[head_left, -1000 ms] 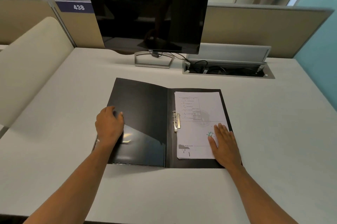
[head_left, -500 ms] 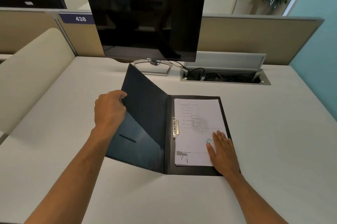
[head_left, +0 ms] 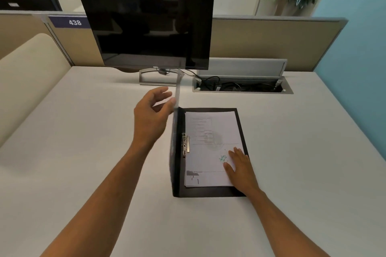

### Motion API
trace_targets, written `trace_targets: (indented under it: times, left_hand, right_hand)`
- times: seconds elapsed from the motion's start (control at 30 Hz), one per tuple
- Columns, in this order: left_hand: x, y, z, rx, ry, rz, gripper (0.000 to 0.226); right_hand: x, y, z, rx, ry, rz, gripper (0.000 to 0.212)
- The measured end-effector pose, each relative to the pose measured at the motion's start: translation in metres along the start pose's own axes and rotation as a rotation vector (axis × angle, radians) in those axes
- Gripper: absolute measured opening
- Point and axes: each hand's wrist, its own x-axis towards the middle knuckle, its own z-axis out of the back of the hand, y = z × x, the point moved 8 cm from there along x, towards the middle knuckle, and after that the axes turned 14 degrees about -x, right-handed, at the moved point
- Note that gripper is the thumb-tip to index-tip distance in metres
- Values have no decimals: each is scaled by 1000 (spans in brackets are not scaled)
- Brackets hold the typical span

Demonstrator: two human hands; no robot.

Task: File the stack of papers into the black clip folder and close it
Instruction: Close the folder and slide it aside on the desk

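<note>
1. The black clip folder lies on the bench, in front of the monitor.
2. The folder's back panel rests flat; the stack of papers lies on it, just right of the metal clip at the spine.
3. The front cover stands nearly upright, seen edge-on and blurred, rising from the spine toward the monitor.
4. The left hand is left of the folder, loosely curled, fingertips touching the cover's upper edge.
5. The right hand lies flat with fingers extended, pressing the papers' near right corner. It grips nothing.
</note>
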Motion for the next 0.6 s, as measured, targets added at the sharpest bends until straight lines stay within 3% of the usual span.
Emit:
trace_targets:
  times: [0.13,0.3,0.5,0.6]
  left_hand:
    - [-17,27,-35,3,98,57,37]
    - [-38,74,-60,126,140,196,31]
    - [-63,140,-60,381,126,395,42]
    - [-77,161,-52,421,48,480,57]
  right_hand:
    - [-2,-15,26,372,-28,-132,41]
    - [-4,-32,54,691,23,-207,39]
    - [-14,-51,51,943,142,-270,55]
    - [-17,-61,45,920,173,-295,53]
